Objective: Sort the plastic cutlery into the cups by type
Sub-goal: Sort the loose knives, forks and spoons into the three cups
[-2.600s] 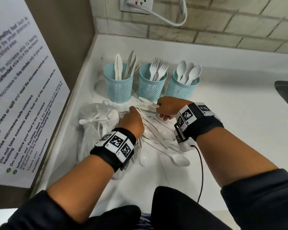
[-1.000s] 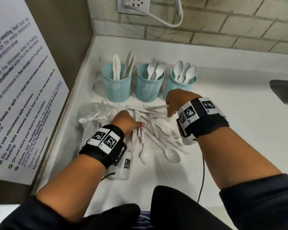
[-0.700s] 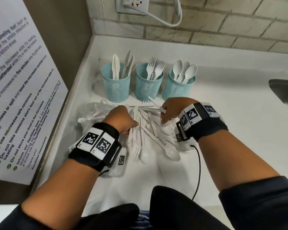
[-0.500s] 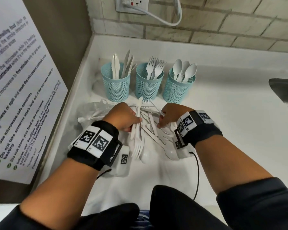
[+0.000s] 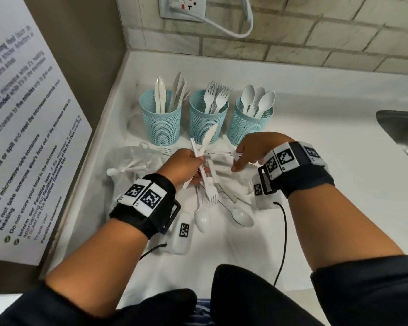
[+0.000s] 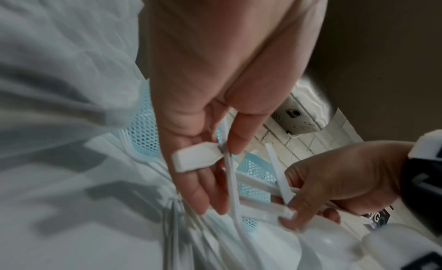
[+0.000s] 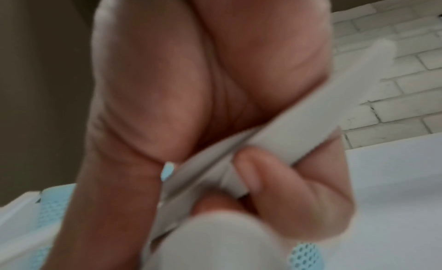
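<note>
Three teal mesh cups stand in a row at the back: the knives cup (image 5: 160,124), the forks cup (image 5: 209,123) and the spoons cup (image 5: 250,125). In front of them my left hand (image 5: 194,162) grips a small bundle: a white knife (image 5: 209,137) with its blade up and a fork (image 5: 211,194) with its tines down. In the left wrist view its fingers (image 6: 198,194) pinch the handles (image 6: 193,158). My right hand (image 5: 242,157) holds thin white cutlery pieces (image 5: 219,154) edge-on; its fingers (image 7: 251,172) are curled round them. Loose spoons (image 5: 201,222) lie below.
A crumpled clear plastic bag (image 5: 132,161) with cutlery lies left of the pile. A poster (image 5: 21,137) leans along the left wall. A steel sink (image 5: 400,128) sits at the right edge. A socket (image 5: 184,5) with a white cable is on the brick wall.
My left hand has gathered a knife and a fork from the pile and lifted them, blade now pointing at the cups. My right hand has risen slightly, still holding its pieces.
</note>
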Motion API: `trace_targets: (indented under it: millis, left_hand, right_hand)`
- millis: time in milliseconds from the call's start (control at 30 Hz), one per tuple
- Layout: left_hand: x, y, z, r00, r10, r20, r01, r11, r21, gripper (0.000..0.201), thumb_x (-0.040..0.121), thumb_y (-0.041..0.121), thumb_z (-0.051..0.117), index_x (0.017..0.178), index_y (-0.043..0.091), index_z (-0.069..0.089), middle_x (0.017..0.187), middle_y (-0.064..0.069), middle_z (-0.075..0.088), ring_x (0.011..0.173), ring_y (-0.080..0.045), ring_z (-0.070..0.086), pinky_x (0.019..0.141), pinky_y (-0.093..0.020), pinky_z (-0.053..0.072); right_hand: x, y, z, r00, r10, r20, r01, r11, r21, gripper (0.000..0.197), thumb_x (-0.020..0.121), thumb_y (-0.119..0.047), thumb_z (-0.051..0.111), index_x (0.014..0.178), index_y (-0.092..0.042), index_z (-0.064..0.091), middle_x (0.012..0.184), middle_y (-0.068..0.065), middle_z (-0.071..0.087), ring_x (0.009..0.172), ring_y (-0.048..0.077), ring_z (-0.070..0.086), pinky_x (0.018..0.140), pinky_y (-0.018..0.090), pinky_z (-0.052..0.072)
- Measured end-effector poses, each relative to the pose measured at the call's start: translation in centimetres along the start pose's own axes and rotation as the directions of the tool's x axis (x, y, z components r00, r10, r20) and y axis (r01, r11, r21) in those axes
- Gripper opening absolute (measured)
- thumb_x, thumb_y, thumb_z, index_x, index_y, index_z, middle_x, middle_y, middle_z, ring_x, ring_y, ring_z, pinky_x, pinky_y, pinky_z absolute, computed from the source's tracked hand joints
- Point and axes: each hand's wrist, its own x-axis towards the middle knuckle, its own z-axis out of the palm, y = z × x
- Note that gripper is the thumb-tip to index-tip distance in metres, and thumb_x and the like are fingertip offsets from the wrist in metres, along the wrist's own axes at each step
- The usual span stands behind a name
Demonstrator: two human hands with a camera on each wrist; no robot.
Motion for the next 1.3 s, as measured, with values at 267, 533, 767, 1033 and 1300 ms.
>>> trace_targets:
  millis: [267,533,767,1033,1300]
  left_hand:
    - [0.1,0.0,0.2,0.983,0.141,-0.116,-0.145,0.989,-0.032,0.024,0.099,0.014,0.041,0.076,0.013,0.051,0.067,-0.003,0.050,0.057,-0.013,0.049,0.049,-0.022,0.039]
    - [0.4,0.7,0.7,0.930,0.365,-0.036,-0.334,0.884,0.327,0.035,0.100,0.026,0.037,0.108,0.001,0.059,0.106,-0.008,0.062,0.094,-0.020,0.055,0.075,-0.024,0.041]
    - [1.1,1.4,1.3,0.853,0.520,0.035,-0.496,0.790,0.361,0.028,0.100,0.025,0.037,0.104,0.001,0.052,0.104,-0.014,0.062,0.095,-0.027,0.057,0.088,-0.036,0.046]
    - [0.9,1.0,1.5,0.844,0.503,0.188,-0.535,0.766,0.355,0.025,0.100,0.023,0.035,0.114,0.004,0.045,0.081,0.006,0.057,0.089,-0.023,0.057,0.080,-0.029,0.044]
    - [1.7,0.5,1.4,0.854,0.496,0.158,-0.515,0.761,0.394,0.003,0.099,0.018,0.040,0.097,0.015,0.040,0.085,0.005,0.060,0.094,-0.023,0.059,0.090,-0.034,0.042]
  right_hand:
    - [-0.6,0.2,-1.6,0.975,-0.083,0.208,0.063,0.993,0.101,0.012,0.072,-0.034,0.072,0.078,-0.024,0.075,0.078,-0.003,0.064,0.071,0.014,0.051,0.064,0.026,0.038]
    - [-1.5,0.4,-2.5,0.967,-0.238,0.090,0.202,0.934,0.293,0.010,0.082,-0.026,0.068,0.074,-0.023,0.070,0.078,-0.007,0.068,0.076,0.018,0.048,0.062,0.027,0.035]
    - [-2.0,-0.4,-3.0,0.958,-0.286,-0.037,0.282,0.900,0.332,0.014,0.083,-0.026,0.068,0.069,-0.028,0.066,0.072,-0.008,0.070,0.071,0.006,0.056,0.060,0.025,0.039]
    - [-1.7,-0.8,-3.8,0.964,-0.259,-0.065,0.267,0.933,0.242,0.016,0.078,-0.032,0.073,0.085,-0.020,0.066,0.076,-0.006,0.061,0.072,0.012,0.053,0.055,0.021,0.041]
    - [-0.6,-1.6,-3.4,0.978,-0.136,-0.159,0.174,0.951,0.255,0.021,0.082,-0.037,0.064,0.083,-0.017,0.068,0.083,0.007,0.065,0.072,0.025,0.052,0.059,0.029,0.040]
